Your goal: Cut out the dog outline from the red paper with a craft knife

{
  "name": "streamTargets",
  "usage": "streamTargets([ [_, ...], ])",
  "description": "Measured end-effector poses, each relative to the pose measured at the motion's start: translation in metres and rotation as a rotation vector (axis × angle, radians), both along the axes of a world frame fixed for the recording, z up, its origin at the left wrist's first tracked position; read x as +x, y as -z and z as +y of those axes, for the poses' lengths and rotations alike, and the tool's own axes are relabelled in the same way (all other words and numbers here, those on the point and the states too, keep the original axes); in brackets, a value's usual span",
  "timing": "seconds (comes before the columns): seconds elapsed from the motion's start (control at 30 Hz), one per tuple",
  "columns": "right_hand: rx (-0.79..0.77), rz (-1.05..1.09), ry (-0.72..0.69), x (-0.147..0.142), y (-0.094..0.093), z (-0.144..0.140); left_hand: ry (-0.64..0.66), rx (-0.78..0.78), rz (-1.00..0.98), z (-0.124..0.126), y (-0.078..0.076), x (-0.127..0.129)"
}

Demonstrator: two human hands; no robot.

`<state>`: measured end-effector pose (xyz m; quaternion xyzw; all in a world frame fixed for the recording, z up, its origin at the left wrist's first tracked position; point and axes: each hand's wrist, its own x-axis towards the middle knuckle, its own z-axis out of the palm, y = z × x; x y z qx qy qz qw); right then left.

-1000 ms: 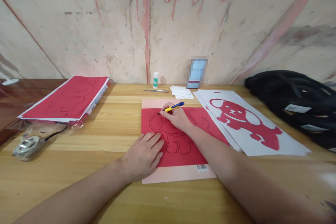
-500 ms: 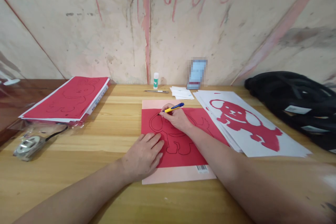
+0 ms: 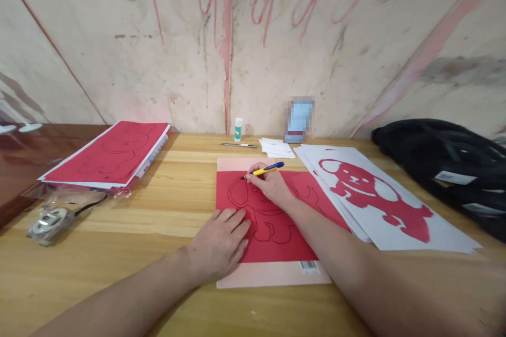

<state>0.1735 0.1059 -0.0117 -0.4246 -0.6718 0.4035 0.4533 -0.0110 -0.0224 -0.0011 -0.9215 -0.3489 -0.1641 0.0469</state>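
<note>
Hands (image 3: 221,242) (image 3: 274,188): 2 | yellow-blue pen (image 3: 269,168): 1, right-held | outlined red sheets (image 3: 282,251) (image 3: 106,155): 2

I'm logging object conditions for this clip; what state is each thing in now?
Pen: gripped in the right hand's fingers, slanted, tip at the red sheet
Red sheet: flat, dog outline drawn, left hand resting on its edge
Glue stick: upright, capped
Phone: propped up, lit, screen pixelated
Dog picture: lying flat atop other sheets
Tape measure: in clear plastic
</note>
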Motion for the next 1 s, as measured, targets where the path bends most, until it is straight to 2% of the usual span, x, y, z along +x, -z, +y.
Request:
streamTargets([
  [0.2, 0.031, 0.131, 0.066, -0.002, -0.007, -0.004, -0.004, 0.004, -0.018, 0.0, -0.001, 0.001],
  [0.37, -0.066, 0.214, 0.019, -0.012, -0.013, -0.012, -0.003, -0.004, -0.022, 0.0, -0.001, 0.001],
  [0.43, -0.084, 0.198, 0.008, -0.015, -0.01, -0.011, 0.001, 0.0, -0.029, 0.0, 0.0, 0.001],
  [0.67, 0.004, 0.082, 0.088, -0.01, 0.003, -0.005, 0.009, 0.036, -0.032, 0.0, 0.0, 0.0],
  [1.0, 0.011, 0.019, 0.117, -0.009, 0.002, -0.007, 0.008, 0.048, -0.024, -0.001, 0.001, 0.0],
])
